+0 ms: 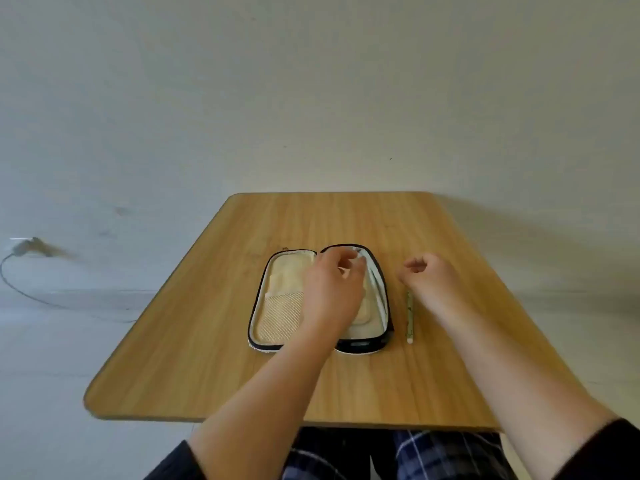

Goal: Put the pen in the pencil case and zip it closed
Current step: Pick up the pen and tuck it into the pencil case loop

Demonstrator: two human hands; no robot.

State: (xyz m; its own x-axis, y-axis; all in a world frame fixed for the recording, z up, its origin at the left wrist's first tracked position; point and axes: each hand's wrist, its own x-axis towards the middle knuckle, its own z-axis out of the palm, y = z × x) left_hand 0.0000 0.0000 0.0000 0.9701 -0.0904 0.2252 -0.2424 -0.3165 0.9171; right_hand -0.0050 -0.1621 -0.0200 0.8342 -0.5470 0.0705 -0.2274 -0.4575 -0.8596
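Observation:
A pencil case (282, 303) with a black rim and cream lining lies wide open in the middle of the wooden table (214, 358). My left hand (332, 289) hovers over its right half, fingers curled near the far rim; whether it pinches anything is unclear. A slim pale green pen (409, 317) lies on the table just right of the case, pointing away from me. My right hand (429, 275) is loosely curled above the pen's far end, holding nothing that I can see.
The table stands against a plain white wall. A cable (31, 292) runs from a wall plug (22, 247) at the far left. My legs in plaid trousers (433, 455) show below the near table edge.

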